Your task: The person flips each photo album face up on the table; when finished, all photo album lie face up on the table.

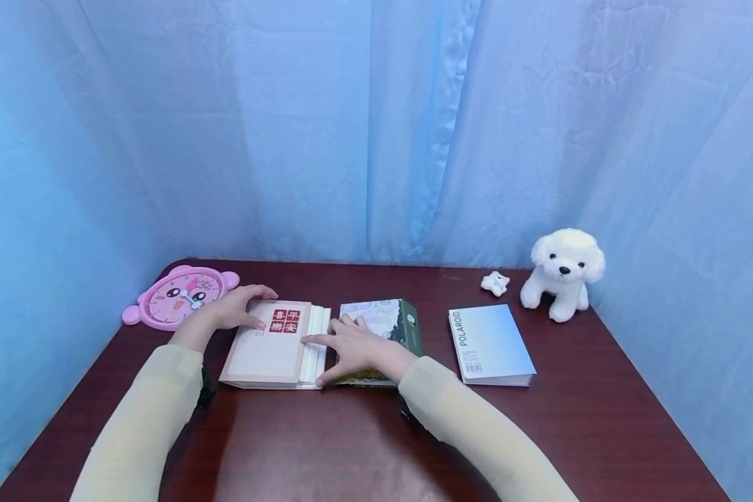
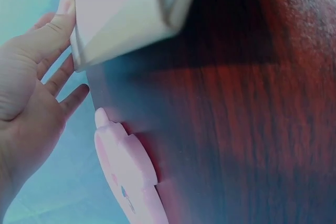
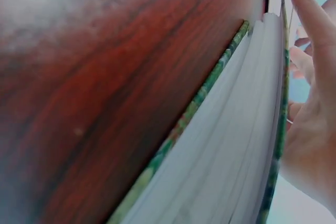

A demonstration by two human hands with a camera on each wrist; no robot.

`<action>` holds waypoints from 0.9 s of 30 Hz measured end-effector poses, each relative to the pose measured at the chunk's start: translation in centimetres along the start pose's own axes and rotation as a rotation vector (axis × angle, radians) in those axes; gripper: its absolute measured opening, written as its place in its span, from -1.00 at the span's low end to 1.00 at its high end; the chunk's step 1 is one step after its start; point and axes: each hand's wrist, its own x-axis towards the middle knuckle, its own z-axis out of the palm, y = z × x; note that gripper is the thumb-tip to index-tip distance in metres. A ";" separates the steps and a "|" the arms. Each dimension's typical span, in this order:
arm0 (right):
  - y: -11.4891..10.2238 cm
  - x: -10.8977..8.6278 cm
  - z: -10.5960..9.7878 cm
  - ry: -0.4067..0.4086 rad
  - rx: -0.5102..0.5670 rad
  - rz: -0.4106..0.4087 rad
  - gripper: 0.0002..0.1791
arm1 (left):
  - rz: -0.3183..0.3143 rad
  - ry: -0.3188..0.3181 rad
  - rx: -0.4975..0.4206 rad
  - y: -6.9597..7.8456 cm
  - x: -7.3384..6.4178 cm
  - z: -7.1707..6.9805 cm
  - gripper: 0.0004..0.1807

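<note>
A cream album [image 1: 257, 355] with red square characters on its cover lies left of centre, and a strip of white pages [image 1: 314, 341] shows along its right side. My left hand [image 1: 235, 308] holds the album's far left part, thumb on the cover and fingers past the edge. In the left wrist view, the thumb [image 2: 65, 11] lies against the album's edge, with fingers behind it. Spread over the left part of a green illustrated book [image 1: 376, 317], my right hand [image 1: 360, 348] reaches its index finger to the white pages; its thumb is at their near corner.
A pink animal-shaped clock [image 1: 185, 298] lies left of the album. A blue and white POLAROID album [image 1: 492, 345] lies to the right. Behind it are a small white star-shaped thing [image 1: 495, 283] and a white plush dog [image 1: 563, 272]. Blue curtains [image 1: 307, 139] hang around the table.
</note>
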 end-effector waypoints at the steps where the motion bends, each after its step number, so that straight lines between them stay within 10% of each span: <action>1: 0.0 -0.1 -0.1 0.010 0.016 -0.006 -0.05 | 0.000 -0.002 0.004 0.1 0.0 -0.1 -0.37; 11: 1.9 -2.6 -1.3 0.062 0.105 -0.005 -0.06 | 0.025 0.016 0.077 1.6 -0.1 -0.7 -0.27; 27: 5.9 -8.4 -2.8 0.169 0.070 -0.024 -0.11 | 0.016 0.130 0.192 8.0 0.9 -0.7 -0.36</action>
